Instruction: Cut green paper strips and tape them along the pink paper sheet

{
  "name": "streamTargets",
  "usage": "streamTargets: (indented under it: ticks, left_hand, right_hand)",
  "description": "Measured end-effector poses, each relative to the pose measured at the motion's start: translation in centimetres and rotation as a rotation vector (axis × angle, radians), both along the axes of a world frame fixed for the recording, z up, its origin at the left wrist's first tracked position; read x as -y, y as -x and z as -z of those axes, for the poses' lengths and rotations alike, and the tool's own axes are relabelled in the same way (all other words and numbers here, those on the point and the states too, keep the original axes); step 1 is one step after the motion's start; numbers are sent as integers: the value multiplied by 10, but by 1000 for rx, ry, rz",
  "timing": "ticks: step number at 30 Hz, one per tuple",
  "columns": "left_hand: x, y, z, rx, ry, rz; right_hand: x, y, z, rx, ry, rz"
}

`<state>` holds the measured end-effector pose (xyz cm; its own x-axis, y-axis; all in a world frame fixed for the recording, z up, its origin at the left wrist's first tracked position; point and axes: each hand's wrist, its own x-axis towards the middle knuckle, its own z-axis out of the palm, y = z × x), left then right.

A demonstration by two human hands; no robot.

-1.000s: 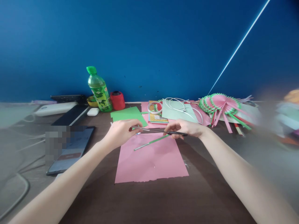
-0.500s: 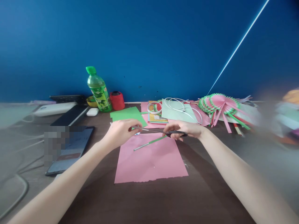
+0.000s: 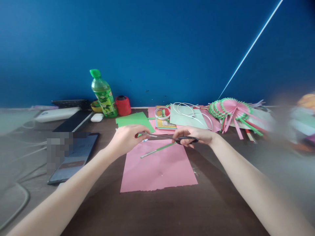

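Observation:
Black-handled scissors (image 3: 188,140) are gripped in my right hand (image 3: 193,134), their blades pointing left toward my other hand. Pinched in the fingers of my left hand (image 3: 130,136) is a thin pale strip (image 3: 153,135), whose end lies against the blades. A narrow green and white paper strip (image 3: 157,150) slants from beneath my right fingers over the pink sheet (image 3: 158,170); whether those fingers hold it I cannot tell. The pink sheet lies flat below both hands, its near edge ragged.
A green sheet (image 3: 135,120), a green-capped bottle (image 3: 104,95) and a red spool (image 3: 123,105) stand or lie at the back. A white cable (image 3: 209,123) loops over papers. Folded pink-green paper craft (image 3: 231,109) is at right, a phone or tablet (image 3: 81,160) at left.
Both hands stay almost in place. The scissors and my right hand have shifted very slightly to the right; more of the pale strip's end shows beyond my left fingertips.

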<state>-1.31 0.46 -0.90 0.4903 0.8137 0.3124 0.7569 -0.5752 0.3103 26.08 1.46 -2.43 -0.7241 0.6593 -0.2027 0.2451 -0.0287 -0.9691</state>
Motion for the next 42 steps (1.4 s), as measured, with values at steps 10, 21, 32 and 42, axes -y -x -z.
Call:
streamTargets:
  ticks: [10, 21, 32, 42]
  left_hand:
    - [2, -2, -2, -20, 22, 4]
    - [1, -2, -4, -64, 116, 13]
    - [-3, 9, -10, 36, 247, -34]
    - [-1, 7, -8, 56, 247, -5]
  right_hand:
    - [-2, -3, 1, -9, 32, -12]
    - [-5, -9, 6, -3, 78, -20]
    - [-4, -15, 5, 19, 117, -40]
    - [-2, -10, 8, -35, 96, -111]
